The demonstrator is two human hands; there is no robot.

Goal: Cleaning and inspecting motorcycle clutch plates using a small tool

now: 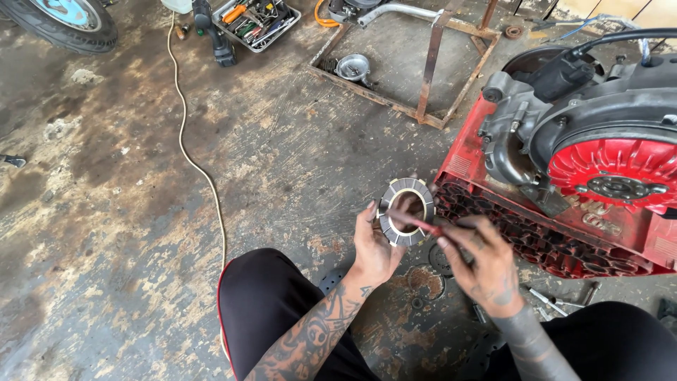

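My left hand (374, 243) holds up a round metal ring with pale segmented pads on its face, a clutch plate (402, 185), gripped at its lower left edge. My right hand (483, 261) pinches a thin red-handled tool (423, 224) whose tip reaches across the ring's open centre. Both hands hover above my knees over the stained concrete floor, just left of a grey engine (578, 120) with a red finned flywheel that rests on a red plastic crate (522, 226).
A rusty metal frame (430, 77) stands on the floor ahead, a small round part (352, 67) inside it. A tray of hand tools (257, 21) and a black power tool (215, 35) lie at the top. A pale cord (194, 155) runs down the floor. A tyre (63, 25) sits top left. Loose tools (557, 300) lie by my right knee.
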